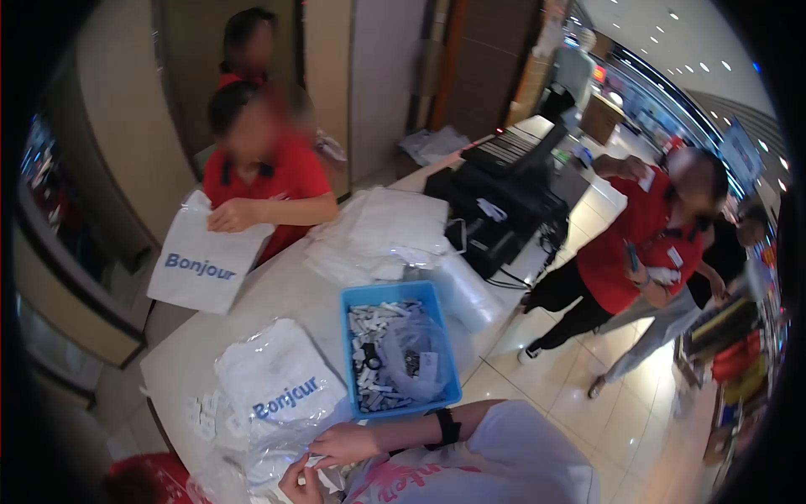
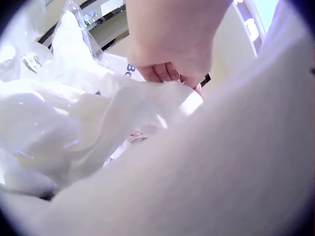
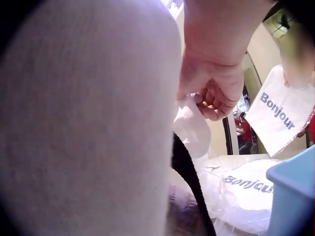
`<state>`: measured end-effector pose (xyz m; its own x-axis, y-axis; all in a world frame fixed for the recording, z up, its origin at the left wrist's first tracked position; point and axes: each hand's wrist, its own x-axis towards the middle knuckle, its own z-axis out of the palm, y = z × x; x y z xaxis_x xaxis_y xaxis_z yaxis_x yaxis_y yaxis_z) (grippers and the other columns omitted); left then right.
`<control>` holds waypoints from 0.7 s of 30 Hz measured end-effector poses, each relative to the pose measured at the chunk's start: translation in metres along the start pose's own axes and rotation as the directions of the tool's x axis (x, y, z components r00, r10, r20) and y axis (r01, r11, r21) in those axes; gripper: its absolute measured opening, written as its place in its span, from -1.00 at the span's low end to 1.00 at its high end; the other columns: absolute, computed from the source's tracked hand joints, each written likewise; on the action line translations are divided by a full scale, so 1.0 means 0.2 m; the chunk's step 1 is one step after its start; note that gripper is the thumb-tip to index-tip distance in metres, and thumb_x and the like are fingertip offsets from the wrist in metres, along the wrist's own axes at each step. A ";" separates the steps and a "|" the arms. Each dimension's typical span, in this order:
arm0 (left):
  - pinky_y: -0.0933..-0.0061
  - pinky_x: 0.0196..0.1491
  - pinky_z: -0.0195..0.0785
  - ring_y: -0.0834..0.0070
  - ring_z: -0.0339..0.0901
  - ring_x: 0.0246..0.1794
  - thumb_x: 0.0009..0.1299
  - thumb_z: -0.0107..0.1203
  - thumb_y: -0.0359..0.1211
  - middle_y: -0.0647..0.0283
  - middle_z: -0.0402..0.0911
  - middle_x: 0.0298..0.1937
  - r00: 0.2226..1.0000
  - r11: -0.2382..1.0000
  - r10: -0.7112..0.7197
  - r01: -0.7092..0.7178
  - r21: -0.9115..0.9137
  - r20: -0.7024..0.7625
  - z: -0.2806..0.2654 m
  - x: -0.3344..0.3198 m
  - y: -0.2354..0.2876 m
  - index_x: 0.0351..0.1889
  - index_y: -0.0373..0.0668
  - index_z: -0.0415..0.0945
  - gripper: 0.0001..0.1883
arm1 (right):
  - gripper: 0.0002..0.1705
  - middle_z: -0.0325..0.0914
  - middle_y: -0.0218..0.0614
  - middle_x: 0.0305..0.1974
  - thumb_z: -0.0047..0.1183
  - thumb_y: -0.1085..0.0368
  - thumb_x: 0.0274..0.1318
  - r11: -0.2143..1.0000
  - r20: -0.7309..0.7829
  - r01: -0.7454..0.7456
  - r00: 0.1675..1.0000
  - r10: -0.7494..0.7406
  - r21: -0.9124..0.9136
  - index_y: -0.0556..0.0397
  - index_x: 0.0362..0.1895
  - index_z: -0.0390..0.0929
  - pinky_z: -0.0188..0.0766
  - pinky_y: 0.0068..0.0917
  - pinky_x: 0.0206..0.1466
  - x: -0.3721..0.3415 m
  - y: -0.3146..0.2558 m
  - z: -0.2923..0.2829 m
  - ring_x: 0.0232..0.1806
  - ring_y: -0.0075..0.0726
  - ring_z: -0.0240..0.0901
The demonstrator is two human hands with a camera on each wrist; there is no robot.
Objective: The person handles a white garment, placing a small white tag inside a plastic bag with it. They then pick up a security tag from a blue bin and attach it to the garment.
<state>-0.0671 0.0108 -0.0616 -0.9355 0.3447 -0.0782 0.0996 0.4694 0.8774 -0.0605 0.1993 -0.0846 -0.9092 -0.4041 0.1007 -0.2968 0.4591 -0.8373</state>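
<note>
Low in the head view my right hand [image 1: 346,443] and left hand [image 1: 300,483] meet close together, fingertips pinching a small part of a white cloth. In the left wrist view my left hand [image 2: 170,59] has its fingers curled at the edge of the white cloth [image 2: 133,98]. From the right wrist view, the fingers of my right hand [image 3: 214,91] are curled, with the white cloth [image 3: 192,128] hanging below them. Just beyond lies a white item printed "Bonjour" [image 1: 281,378] in clear plastic wrap.
A blue basket [image 1: 346,353] of small grey and white pieces stands right of the printed item. Behind it lie stacked clear-wrapped white items [image 1: 382,227] and black till equipment [image 1: 495,193]. Across the counter [image 1: 180,357], a person in red [image 1: 285,202] holds another "Bonjour" item [image 1: 197,265].
</note>
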 end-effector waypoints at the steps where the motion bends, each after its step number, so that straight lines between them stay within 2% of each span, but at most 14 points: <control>1: 0.55 -0.39 0.30 0.54 0.40 -0.45 0.30 0.03 -0.43 0.21 0.55 -0.46 0.988 0.989 -0.143 0.144 -0.015 0.055 -0.02 0.01 0.00 -0.18 -0.31 0.55 -0.81 | -0.58 0.47 -0.12 -0.41 0.00 0.02 0.09 0.997 0.049 -0.004 0.999 0.007 -0.073 0.18 -0.29 0.39 0.39 -0.19 -0.34 0.01 0.00 0.00 -0.36 0.04 0.46; 3: 0.58 -0.37 0.27 0.59 0.35 -0.43 0.29 0.01 -0.46 0.21 0.53 -0.42 0.983 0.991 -0.136 0.134 0.019 0.122 0.00 0.04 0.02 -0.14 -0.35 0.52 -0.78 | -0.59 0.48 -0.10 -0.42 0.00 0.03 0.06 0.999 0.061 -0.023 0.998 0.025 -0.041 0.17 -0.30 0.41 0.39 -0.17 -0.32 0.02 0.02 -0.05 -0.36 0.05 0.47; 5: 0.59 -0.37 0.25 0.60 0.32 -0.43 0.30 0.00 -0.47 0.21 0.51 -0.35 0.966 0.947 -0.256 0.260 -0.188 0.043 0.02 0.04 0.03 -0.07 -0.41 0.47 -0.73 | -0.60 0.50 -0.07 -0.42 0.01 0.05 0.04 0.999 0.067 -0.035 0.997 0.038 -0.034 0.17 -0.30 0.43 0.38 -0.15 -0.30 0.02 0.02 -0.05 -0.35 0.06 0.47; 6: 0.53 -0.24 0.31 0.50 0.41 -0.31 0.30 -0.02 -0.49 0.11 0.53 -0.22 0.946 0.937 -0.309 0.320 -0.140 0.092 0.00 0.05 0.07 0.00 -0.44 0.43 -0.68 | -0.62 0.50 -0.08 -0.43 0.01 0.06 0.03 0.999 0.056 0.020 0.998 -0.017 -0.049 0.17 -0.31 0.43 0.38 -0.16 -0.28 0.01 0.02 -0.05 -0.35 0.05 0.47; 7: 0.53 -0.24 0.31 0.50 0.41 -0.31 0.30 -0.02 -0.49 0.11 0.53 -0.22 0.948 0.940 -0.298 0.312 -0.136 0.111 0.01 0.05 0.08 0.00 -0.44 0.43 -0.68 | -0.64 0.50 -0.08 -0.44 0.01 0.08 0.02 0.995 0.049 0.079 0.996 -0.076 -0.063 0.16 -0.32 0.44 0.38 -0.17 -0.27 0.02 0.03 -0.05 -0.34 0.04 0.48; 8: 0.49 -0.13 0.31 0.43 0.43 -0.23 0.30 -0.03 -0.49 0.06 0.54 -0.17 0.968 0.967 -0.231 0.239 -0.091 0.096 0.01 0.04 0.08 0.01 -0.43 0.42 -0.68 | -0.64 0.50 -0.08 -0.44 0.01 0.08 0.02 0.995 0.034 0.067 0.997 -0.065 -0.070 0.16 -0.32 0.44 0.38 -0.17 -0.27 0.02 0.05 -0.02 -0.34 0.04 0.48; 10: 0.38 0.12 0.22 0.27 0.43 0.01 0.32 -0.03 -0.46 -0.04 0.52 -0.01 0.982 0.990 -0.139 0.134 0.054 0.125 0.05 0.08 0.12 0.03 -0.41 0.42 -0.67 | -0.68 0.46 -0.13 -0.46 0.02 0.14 0.00 0.976 0.016 0.212 0.977 -0.211 -0.058 0.17 -0.36 0.40 0.36 -0.22 -0.29 0.03 0.16 -0.02 -0.36 0.01 0.45; 11: 0.38 0.12 0.22 0.27 0.43 0.01 0.32 -0.03 -0.46 -0.04 0.52 -0.01 0.983 0.992 -0.119 0.114 0.046 0.139 0.05 0.08 0.13 0.03 -0.41 0.42 -0.67 | -0.68 0.46 -0.13 -0.46 0.02 0.14 0.00 0.976 0.005 0.201 0.979 -0.201 -0.079 0.17 -0.36 0.40 0.36 -0.22 -0.29 0.02 0.15 -0.04 -0.36 0.01 0.45; 13: 0.38 0.10 0.23 0.26 0.43 0.00 0.34 -0.03 -0.41 -0.03 0.51 -0.01 0.984 0.992 -0.118 0.122 -0.023 0.130 0.07 0.06 0.15 0.03 -0.40 0.42 -0.66 | -0.69 0.45 -0.10 -0.43 0.01 0.17 -0.01 0.979 0.086 0.202 0.976 -0.199 -0.020 0.18 -0.34 0.39 0.35 -0.21 -0.26 0.01 0.13 -0.06 -0.32 0.00 0.44; 15: 0.37 0.07 0.25 0.26 0.42 -0.01 0.36 -0.04 -0.38 -0.03 0.50 -0.01 0.987 0.998 -0.058 0.061 -0.015 0.151 0.06 0.06 0.11 0.03 -0.39 0.42 -0.67 | -0.69 0.45 -0.09 -0.41 0.01 0.17 0.00 0.972 0.052 0.234 0.971 -0.234 0.007 0.19 -0.33 0.38 0.35 -0.21 -0.25 0.01 0.16 -0.04 -0.30 0.00 0.43; 16: 0.36 0.05 0.26 0.26 0.42 -0.02 0.36 -0.04 -0.37 -0.02 0.50 -0.03 0.974 0.994 -0.109 0.108 0.014 0.197 0.08 0.10 0.13 0.02 -0.39 0.41 -0.67 | -0.69 0.44 -0.08 -0.39 0.00 0.18 0.01 0.962 0.018 0.265 0.964 -0.267 0.065 0.19 -0.31 0.37 0.35 -0.22 -0.24 0.01 0.20 -0.06 -0.28 0.01 0.42; 18: 0.35 0.02 0.27 0.26 0.41 -0.03 0.37 -0.04 -0.37 -0.02 0.50 -0.04 0.965 0.990 -0.144 0.140 0.036 0.220 0.06 0.09 0.11 0.01 -0.38 0.41 -0.68 | -0.70 0.44 -0.07 -0.37 0.00 0.19 0.02 0.970 0.046 0.241 0.969 -0.241 0.024 0.20 -0.30 0.36 0.35 -0.22 -0.23 0.00 0.20 -0.03 -0.26 0.02 0.42; 20: 0.36 -0.02 0.28 0.27 0.41 -0.06 0.37 -0.05 -0.38 -0.01 0.49 -0.08 0.975 0.994 -0.070 0.051 0.096 0.209 0.06 0.11 0.15 -0.02 -0.38 0.41 -0.70 | -0.70 0.43 -0.06 -0.35 -0.01 0.19 0.04 0.976 0.069 0.217 0.974 -0.215 -0.015 0.20 -0.28 0.35 0.35 -0.21 -0.23 0.00 0.17 -0.06 -0.25 0.03 0.41; 21: 0.36 -0.02 0.28 0.27 0.41 -0.06 0.37 -0.05 -0.38 -0.01 0.49 -0.08 0.976 0.994 -0.070 0.050 0.099 0.206 0.05 0.11 0.16 -0.02 -0.38 0.41 -0.70 | -0.71 0.43 -0.08 -0.35 -0.02 0.20 0.05 0.980 0.087 0.197 0.977 -0.196 -0.007 0.19 -0.28 0.35 0.35 -0.21 -0.22 0.00 0.15 -0.08 -0.25 0.02 0.41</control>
<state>-0.0811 0.0415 -0.0410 -0.8500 0.4714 -0.2353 0.0857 0.5645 0.8210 -0.0745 0.2260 -0.1004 -0.8046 -0.5532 0.2158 -0.4721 0.3756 -0.7975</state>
